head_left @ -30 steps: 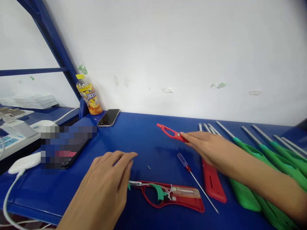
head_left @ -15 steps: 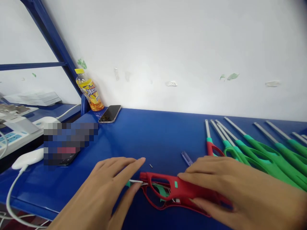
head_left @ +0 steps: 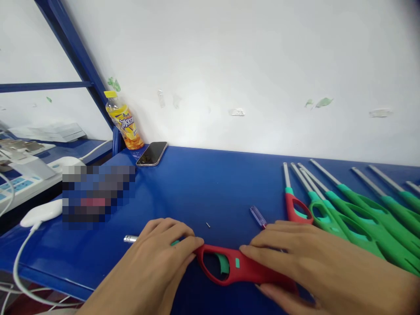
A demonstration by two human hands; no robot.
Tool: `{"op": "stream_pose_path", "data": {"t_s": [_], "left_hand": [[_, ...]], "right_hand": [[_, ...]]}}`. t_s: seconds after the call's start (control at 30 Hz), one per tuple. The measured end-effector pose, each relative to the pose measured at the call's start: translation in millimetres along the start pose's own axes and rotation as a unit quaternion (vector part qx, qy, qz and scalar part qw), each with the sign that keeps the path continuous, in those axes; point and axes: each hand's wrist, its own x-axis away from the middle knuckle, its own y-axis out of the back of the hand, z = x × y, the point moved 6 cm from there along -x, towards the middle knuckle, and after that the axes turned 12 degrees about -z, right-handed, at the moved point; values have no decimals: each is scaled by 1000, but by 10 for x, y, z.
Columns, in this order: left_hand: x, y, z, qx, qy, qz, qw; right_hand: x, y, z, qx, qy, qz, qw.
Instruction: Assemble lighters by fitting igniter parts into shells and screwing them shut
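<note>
A red long-neck lighter (head_left: 241, 266) lies across the front of the blue table, its green trigger showing in the finger loop. My left hand (head_left: 160, 253) is closed around its neck end, thumb and fingers pinching by the loop. The silver nozzle tip (head_left: 130, 239) sticks out beyond that hand. My right hand (head_left: 295, 258) grips the rear of the red body, covering most of it. Just behind the lighter lies a small screw (head_left: 208, 225). A screwdriver with a clear purple handle (head_left: 258, 216) lies by my right fingertips, partly hidden.
Several green lighters (head_left: 354, 214) and a red one (head_left: 295, 209) lie on the right. At the back left stand a drink bottle (head_left: 126, 122) and a phone (head_left: 152, 154). A blurred-out item (head_left: 98, 197), a white charger (head_left: 42, 213) and a power strip (head_left: 19, 186) are leftward.
The red lighter's two casing halves, gapped with inner parts showing earlier, are now pressed together. My left hand has closed onto the neck end.
</note>
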Motion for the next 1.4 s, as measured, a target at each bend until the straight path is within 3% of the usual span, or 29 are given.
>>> {"op": "stream_pose_path", "data": {"t_s": [1.1,1.4], "left_hand": [[37,-109,116,23,62,63,996],[73,-113,126,54,82,52,994]], "right_hand": [[11,-17,56,32,47,-35,998],[21,-58,79,54,45,22,997]]}}
